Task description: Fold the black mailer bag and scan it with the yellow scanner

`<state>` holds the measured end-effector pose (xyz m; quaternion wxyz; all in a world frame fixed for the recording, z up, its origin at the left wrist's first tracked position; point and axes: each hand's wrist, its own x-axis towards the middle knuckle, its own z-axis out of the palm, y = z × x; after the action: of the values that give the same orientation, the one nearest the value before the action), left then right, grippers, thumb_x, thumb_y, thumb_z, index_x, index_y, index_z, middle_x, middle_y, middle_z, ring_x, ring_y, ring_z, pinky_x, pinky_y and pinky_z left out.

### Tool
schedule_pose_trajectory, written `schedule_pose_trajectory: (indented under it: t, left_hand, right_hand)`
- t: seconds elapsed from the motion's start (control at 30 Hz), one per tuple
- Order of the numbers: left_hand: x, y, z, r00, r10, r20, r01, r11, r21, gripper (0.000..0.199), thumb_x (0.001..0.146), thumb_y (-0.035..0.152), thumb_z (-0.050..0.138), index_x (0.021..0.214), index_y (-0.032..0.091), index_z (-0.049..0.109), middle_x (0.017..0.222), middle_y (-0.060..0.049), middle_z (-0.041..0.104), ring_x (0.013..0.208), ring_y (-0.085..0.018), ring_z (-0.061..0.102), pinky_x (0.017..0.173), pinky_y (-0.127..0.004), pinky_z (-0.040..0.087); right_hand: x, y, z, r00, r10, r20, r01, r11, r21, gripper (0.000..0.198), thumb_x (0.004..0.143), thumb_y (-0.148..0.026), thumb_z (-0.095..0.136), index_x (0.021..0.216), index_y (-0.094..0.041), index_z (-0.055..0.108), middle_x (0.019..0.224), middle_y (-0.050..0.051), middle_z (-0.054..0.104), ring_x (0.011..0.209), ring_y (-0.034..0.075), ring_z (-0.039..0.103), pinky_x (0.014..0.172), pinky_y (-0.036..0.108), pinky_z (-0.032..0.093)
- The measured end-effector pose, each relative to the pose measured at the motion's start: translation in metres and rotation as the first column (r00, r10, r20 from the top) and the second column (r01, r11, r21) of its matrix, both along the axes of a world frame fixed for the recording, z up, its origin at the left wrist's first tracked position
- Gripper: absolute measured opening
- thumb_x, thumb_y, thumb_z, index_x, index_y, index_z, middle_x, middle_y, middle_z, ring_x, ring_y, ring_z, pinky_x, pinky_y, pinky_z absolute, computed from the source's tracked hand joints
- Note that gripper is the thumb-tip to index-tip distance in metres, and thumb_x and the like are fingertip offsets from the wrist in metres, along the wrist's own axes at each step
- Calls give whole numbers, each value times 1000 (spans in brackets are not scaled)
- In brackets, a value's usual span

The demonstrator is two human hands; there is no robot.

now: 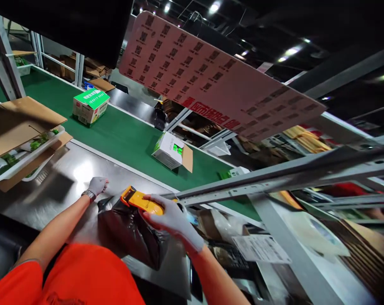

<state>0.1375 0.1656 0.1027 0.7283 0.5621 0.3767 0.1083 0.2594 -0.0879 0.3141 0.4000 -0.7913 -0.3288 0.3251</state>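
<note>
Item one, as I see it from the head view: my right hand [174, 218] (grey glove) closed around a yellow handheld scanner [141, 202], held over a black plastic bag [131, 233] on the near steel table [67, 178]. Item two: my left hand [97, 185], fingers loosely curled, pressing the bag's far left edge; beyond, two cartons [90, 106] [172, 151] on the green conveyor [122, 135]

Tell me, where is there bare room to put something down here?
Bare steel table lies between the tray and the left hand. Green belt is open between the two boxes. Right of the black bag, clutter crowds everything.
</note>
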Motion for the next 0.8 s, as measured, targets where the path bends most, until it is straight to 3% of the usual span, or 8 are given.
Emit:
schedule_pose_trajectory:
  t: [0.1, 0.2, 0.3, 0.47, 0.53, 0.63, 0.73, 0.8]
  left_hand:
    - [-8, -18, -28, 988, -42, -151, 57, 994, 95, 34, 98, 26, 61, 64, 20, 59, 57, 4, 50, 60, -14, 55, 63, -26, 45]
    - [-10, -41, -43, 962, -124, -245, 173, 966, 190, 31, 91, 31, 73, 64, 19, 66, 62, 0, 60, 83, -27, 72, 86, -36, 57]
    - [-12, -46, -40, 947, -128, -295, 222, 925, 309, 30, 86, 38, 82, 106, 16, 84, 112, -13, 82, 126, -40, 74, 115, -50, 55]
    - [-28, -46, -11, 962, -237, -137, 274, 817, 508, 66, 110, 45, 54, 169, 16, 57, 174, -20, 57, 156, -30, 61, 134, -44, 45]
    - [-38, -50, -6, 900, -436, -8, 333, 677, 656, 76, 111, 56, 56, 177, 19, 48, 183, -17, 45, 168, -31, 48, 140, -48, 38]
    - [-47, -49, -6, 715, -699, 18, 326, 356, 876, 104, 95, 73, 80, 179, 23, 45, 188, -20, 35, 175, -43, 32, 143, -65, 31]
    - [-46, -39, -9, 663, -742, -96, 284, 131, 950, 116, 87, 75, 90, 181, 28, 42, 186, -21, 38, 174, -47, 32, 139, -72, 36]
    - [-43, -32, -9, 652, -745, -143, 265, 47, 963, 118, 87, 73, 90, 183, 29, 38, 185, -21, 40, 173, -47, 35, 138, -72, 38]
  right_hand:
    - [11, -60, 12, 999, -32, 45, 41, 974, -222, 48, 66, -28, 89, 114, -23, 91, 94, 7, 86, 60, 19, 73, 50, 25, 54]
    - [16, -115, 29, 991, -131, 26, 133, 955, -264, 45, 63, -27, 90, 108, -24, 93, 95, 11, 87, 68, 23, 77, 52, 27, 56]
    - [13, -140, 46, 981, -194, -4, 186, 944, -271, 48, 61, -28, 92, 109, -25, 94, 88, 11, 85, 54, 19, 67, 44, 27, 47]
    - [6, -139, 52, 986, -147, 78, 160, 966, -202, 42, 59, -27, 87, 100, -26, 95, 91, 8, 85, 69, 21, 74, 61, 28, 58]
    - [9, -147, 45, 989, -136, 66, 146, 974, -173, 44, 59, -30, 87, 102, -23, 95, 96, 8, 86, 77, 24, 78, 69, 31, 62]
    - [17, -181, 30, 989, -144, 32, 147, 980, -131, 51, 62, -35, 90, 111, -19, 93, 104, 11, 87, 83, 26, 80, 71, 32, 64]
    - [25, -241, 6, 990, -129, 55, 138, 965, -222, 57, 66, -34, 88, 120, -16, 91, 110, 12, 87, 85, 25, 80, 75, 30, 64]
    - [27, -283, -22, 988, -152, 0, 145, 948, -283, 63, 67, -34, 86, 126, -14, 89, 110, 14, 88, 86, 27, 82, 77, 32, 65]
